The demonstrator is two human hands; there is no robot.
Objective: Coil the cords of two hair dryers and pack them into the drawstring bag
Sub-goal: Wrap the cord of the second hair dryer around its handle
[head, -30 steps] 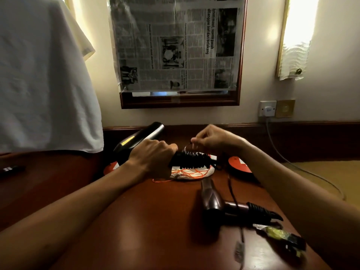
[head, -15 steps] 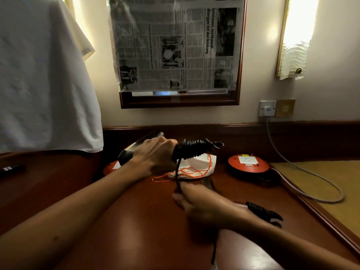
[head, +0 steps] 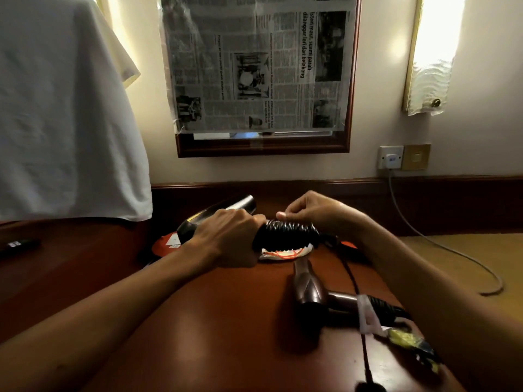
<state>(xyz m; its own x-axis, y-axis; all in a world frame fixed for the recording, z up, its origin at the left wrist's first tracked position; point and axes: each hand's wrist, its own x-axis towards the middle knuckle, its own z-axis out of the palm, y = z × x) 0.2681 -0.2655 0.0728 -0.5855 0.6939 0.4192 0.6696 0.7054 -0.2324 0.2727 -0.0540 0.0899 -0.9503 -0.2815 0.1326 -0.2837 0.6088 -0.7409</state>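
Observation:
My left hand (head: 226, 239) grips a black hair dryer (head: 218, 215) held level above the desk, barrel pointing back-left. Its black cord (head: 285, 233) is wound in tight turns around the handle. My right hand (head: 314, 212) pinches the cord on top of those turns. The loose end of the cord (head: 359, 304) trails down toward me over the desk. A white drawstring bag (head: 283, 253) with orange string lies under the handle. A second, brown hair dryer (head: 311, 292) lies on the desk at the right with its cord wrapped on the handle.
The red-brown desk (head: 212, 321) ends at a dark back rail. An orange round object (head: 167, 244) lies behind my left hand. A yellow-black tag (head: 410, 342) lies near the desk's right edge. A grey cable (head: 441, 244) runs from the wall socket (head: 392, 157). White cloth (head: 62, 123) hangs left.
My right hand has come back up from low over the desk to the top of the handle, laying another turn of cord. My left hand has held the dryer nearly still.

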